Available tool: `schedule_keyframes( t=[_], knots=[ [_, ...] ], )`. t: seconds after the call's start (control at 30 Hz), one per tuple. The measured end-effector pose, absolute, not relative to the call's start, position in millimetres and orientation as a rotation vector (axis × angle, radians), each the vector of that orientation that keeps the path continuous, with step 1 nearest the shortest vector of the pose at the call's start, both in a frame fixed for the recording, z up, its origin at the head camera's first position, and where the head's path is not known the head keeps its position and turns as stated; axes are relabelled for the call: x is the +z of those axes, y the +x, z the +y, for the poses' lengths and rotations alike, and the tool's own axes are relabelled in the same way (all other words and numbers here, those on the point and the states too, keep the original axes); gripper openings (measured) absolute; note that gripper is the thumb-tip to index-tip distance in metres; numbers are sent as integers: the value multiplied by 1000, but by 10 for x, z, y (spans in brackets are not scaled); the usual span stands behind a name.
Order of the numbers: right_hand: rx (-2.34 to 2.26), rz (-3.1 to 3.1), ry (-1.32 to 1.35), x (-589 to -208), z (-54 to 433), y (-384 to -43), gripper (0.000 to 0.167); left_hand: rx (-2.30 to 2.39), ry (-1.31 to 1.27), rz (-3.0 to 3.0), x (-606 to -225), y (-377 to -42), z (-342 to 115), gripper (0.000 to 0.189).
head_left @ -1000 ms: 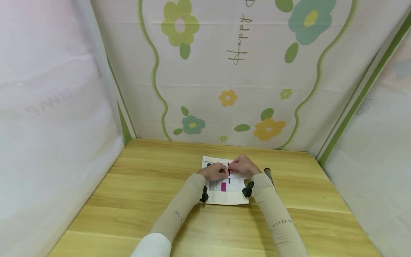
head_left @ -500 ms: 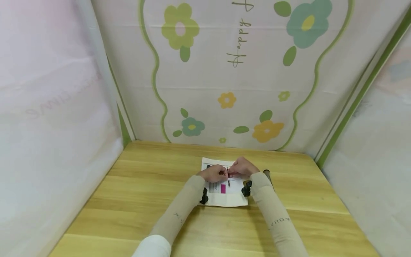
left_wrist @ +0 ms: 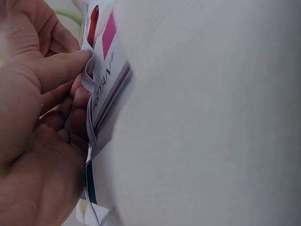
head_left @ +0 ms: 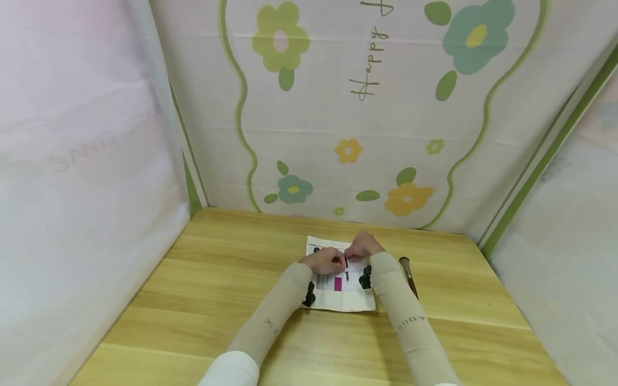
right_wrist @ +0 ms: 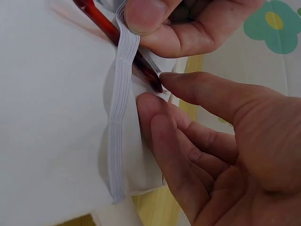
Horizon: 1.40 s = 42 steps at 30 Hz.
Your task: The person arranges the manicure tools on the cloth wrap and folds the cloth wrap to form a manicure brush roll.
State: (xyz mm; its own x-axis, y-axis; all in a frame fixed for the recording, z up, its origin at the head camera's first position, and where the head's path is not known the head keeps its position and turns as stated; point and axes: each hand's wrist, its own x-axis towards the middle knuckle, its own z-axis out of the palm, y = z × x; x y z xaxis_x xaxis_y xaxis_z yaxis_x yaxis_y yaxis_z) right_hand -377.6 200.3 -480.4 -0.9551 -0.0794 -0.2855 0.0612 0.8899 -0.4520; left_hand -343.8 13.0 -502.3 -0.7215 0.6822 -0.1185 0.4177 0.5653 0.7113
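Your left grip (head_left: pixel 328 261) pinches the elastic (right_wrist: pixel 120 84), the red stick (right_wrist: pixel 103 24) passing behind it, tip pinched in your right grip (head_left: pixel 363 246) beyond. Slacken the elastic too soon and the stick could jam.

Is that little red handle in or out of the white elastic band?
In: the right wrist view shows the handle passing behind the elastic band, visible on both sides.

The left hand (head_left: pixel 325 261) and right hand (head_left: pixel 363 246) crowd together, leaving little passage between. A hand could pass over the table (head_left: pixel 232 284) left of the grip. Right of it lies a brush (head_left: pixel 409 277); beyond stands a cloth wall (head_left: pixel 314 145).
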Motion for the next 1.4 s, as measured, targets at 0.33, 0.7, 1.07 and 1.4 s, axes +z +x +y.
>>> schedule_keyframes(
  t=[0.33,0.7,1.07,1.4],
  knots=[
    [-695,2716,89,-4816,2001,-3729,27,907,833,2455,-5058,-3449,184,14],
    [-631,2702,67,-4779,2052,-3646,47,958,875,2415,-5022,-3432,159,14],
    [-786,2708,-120,-4204,2500,-3348,27,1075,874,2380,-4967,-3439,128,12],
    [-737,2819,-208,-4160,3291,-3052,30,935,951,2475,-4843,-3367,304,8]
  ],
)
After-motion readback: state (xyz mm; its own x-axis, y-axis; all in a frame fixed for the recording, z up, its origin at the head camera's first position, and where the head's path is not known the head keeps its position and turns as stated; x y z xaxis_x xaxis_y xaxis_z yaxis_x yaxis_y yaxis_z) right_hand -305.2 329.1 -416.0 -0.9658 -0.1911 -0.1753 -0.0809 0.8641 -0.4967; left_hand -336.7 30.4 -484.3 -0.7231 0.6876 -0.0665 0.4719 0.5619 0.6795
